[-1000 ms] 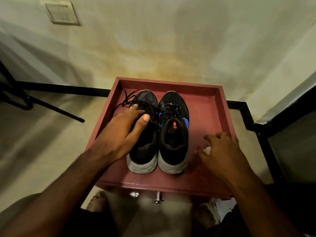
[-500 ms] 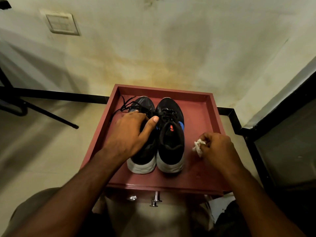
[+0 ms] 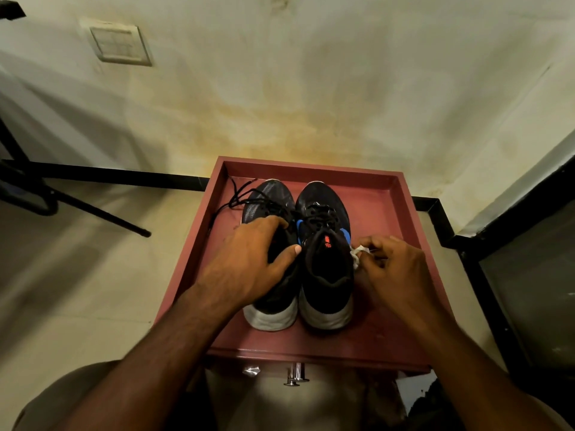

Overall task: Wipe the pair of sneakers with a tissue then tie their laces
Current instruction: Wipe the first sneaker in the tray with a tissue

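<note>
Sneakers: two black sneakers stand side by side, touching, in the red tray (image 3: pixel 389 188), toes toward the wall, heels with white soles toward the person.
Left sneaker (image 3: pixel 270 200): its black laces (image 3: pixel 236 197) are untied and lie loose over the tray floor, one end reaching the left rim.
Right sneaker (image 3: pixel 323 269): it has blue patches near the tongue and a small red mark on the tongue; whether its laces are tied, I cannot tell.
Left hand (image 3: pixel 249 259): it rests on top of the left sneaker, fingers curled over the lace area, thumb lying across the opening toward the right sneaker.
Right hand (image 3: pixel 395 272): it is just beside the outer side of the right sneaker; the fingers are bent and pinch the tissue.
Tissue (image 3: pixel 357 253): small, white, crumpled, at the fingertips of the right hand, touching the right side of the right sneaker near its collar.
Tray: it sits on a small stand with a metal knob (image 3: pixel 295 373) at the front, above a pale floor (image 3: pixel 77 290).
Wall (image 3: pixel 311 88): pale, stained yellow, with a switch plate (image 3: pixel 119 45) at upper left.
</note>
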Motion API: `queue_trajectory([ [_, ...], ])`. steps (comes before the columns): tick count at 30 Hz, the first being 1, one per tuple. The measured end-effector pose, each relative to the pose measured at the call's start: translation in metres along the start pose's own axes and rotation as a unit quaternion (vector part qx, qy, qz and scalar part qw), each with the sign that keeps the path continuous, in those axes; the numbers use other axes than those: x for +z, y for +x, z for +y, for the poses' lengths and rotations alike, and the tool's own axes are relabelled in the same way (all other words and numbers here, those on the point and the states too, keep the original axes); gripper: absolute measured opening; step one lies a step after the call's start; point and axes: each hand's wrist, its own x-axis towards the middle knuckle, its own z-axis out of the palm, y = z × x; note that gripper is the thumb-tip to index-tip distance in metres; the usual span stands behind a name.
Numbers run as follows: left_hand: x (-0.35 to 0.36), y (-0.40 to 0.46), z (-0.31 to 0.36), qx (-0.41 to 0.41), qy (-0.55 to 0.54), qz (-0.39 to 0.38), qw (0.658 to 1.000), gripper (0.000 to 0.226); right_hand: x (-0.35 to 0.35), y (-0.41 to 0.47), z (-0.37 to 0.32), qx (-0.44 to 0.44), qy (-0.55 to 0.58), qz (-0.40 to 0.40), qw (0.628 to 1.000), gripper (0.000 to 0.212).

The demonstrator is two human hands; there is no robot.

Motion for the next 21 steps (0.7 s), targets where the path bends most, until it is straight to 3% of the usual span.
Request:
queue_trajectory([
  [21,0.008,0.000,0.014,0.001,0.090,0.011,0.996,0.053,-0.016,-0.002,-0.003,0.017,0.020,0.007,1.000,0.012],
])
